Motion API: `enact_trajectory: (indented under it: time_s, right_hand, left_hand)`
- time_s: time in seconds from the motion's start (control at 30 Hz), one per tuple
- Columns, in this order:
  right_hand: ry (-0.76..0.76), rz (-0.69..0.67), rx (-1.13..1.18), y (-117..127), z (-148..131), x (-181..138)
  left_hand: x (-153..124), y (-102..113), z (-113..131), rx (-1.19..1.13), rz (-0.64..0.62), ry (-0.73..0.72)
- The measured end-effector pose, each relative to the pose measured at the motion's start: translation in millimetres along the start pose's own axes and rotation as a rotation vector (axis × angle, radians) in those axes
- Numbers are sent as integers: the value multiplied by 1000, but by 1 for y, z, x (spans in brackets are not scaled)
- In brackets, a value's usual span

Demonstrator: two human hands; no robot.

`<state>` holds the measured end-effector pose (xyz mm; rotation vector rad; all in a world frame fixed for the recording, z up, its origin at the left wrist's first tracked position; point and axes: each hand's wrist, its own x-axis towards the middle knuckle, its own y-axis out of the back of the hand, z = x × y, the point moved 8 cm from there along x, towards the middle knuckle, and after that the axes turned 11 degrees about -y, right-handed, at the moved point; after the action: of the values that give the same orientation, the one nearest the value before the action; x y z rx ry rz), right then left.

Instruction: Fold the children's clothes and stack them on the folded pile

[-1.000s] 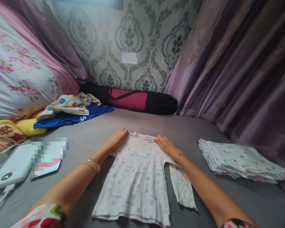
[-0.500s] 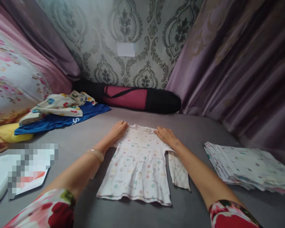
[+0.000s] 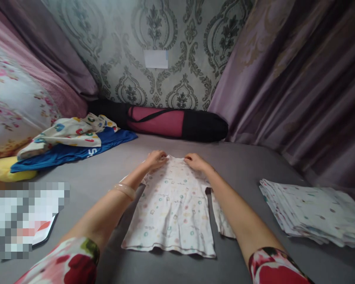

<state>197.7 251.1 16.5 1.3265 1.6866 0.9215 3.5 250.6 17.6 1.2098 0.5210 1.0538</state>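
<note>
A small white long-sleeved shirt [image 3: 171, 209] with a pale coloured print lies spread on the grey bed sheet [image 3: 239, 165], collar away from me and hem toward me. At the left side of its collar, my left hand [image 3: 156, 159] pinches the cloth. My right hand [image 3: 195, 161] pinches the right side of the collar, fingers closed. The shirt's right-hand sleeve [image 3: 221, 217] hangs down beside the body, partly under my right forearm. The other sleeve is mostly hidden by my left forearm.
A stack of folded white printed cloths [image 3: 313, 209] lies at the right. On the left are a blue garment [image 3: 68, 152], a patterned garment [image 3: 73, 132], a yellow item [image 3: 6, 169] and a partly blurred flat object [image 3: 44, 232]. A long black-and-pink bag [image 3: 159, 122] lies along the wall.
Both hands have moved inward from the shoulders to the collar, closer together. The shirt's upper part is drawn slightly narrower, while its hem stays almost in place.
</note>
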Motion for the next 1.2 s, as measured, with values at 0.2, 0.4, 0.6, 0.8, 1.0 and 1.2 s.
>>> enact_trajectory:
  time_s: [0.2,0.4,0.6,0.8,1.0,1.2]
  right_hand:
    - [-76,59,-33,-4,3,1]
    - [-158,269,-140,-3,3,-16]
    - [-142,366,-219,-8,-1,-22]
    - [-159,362,-187,-11,-1,-20]
    - [-132,148,34,13,10,-14]
    - [-141,196,198,61,77,-85]
  left_hand:
    - [7,-11,4,3,24,37]
    - [-2,-12,13,58,88,60]
    - [-7,-12,14,204,131,105]
    - [-12,-10,11,321,181,199]
    - [-7,-11,17,366,122,168]
    - [-4,0,12,271,86,117]
